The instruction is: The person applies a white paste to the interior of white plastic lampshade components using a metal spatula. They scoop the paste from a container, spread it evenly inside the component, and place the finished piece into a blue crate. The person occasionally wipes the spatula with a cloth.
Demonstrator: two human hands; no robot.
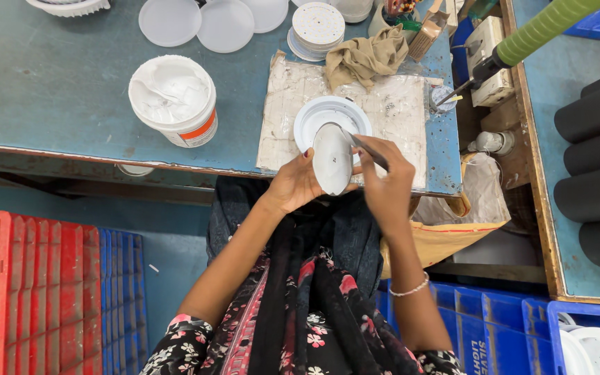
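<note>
My left hand (293,184) holds a round grey metal plate (332,160) on edge, tilted, just above the table's front edge. My right hand (385,179) grips a thin metal spatula (361,144) whose tip touches the plate's upper rim. Right behind the plate, a white round lamp housing (314,114) lies on a stained white work mat (397,111). A white tub of white paste (173,97) stands open to the left of the mat.
Round white diffuser discs (169,21) and a stack of round boards (317,28) lie at the back. A beige rag (366,57) rests on the mat's far edge. A green-handled tool (536,31) hangs at right. Red crate (43,292) and blue crates (494,319) stand below.
</note>
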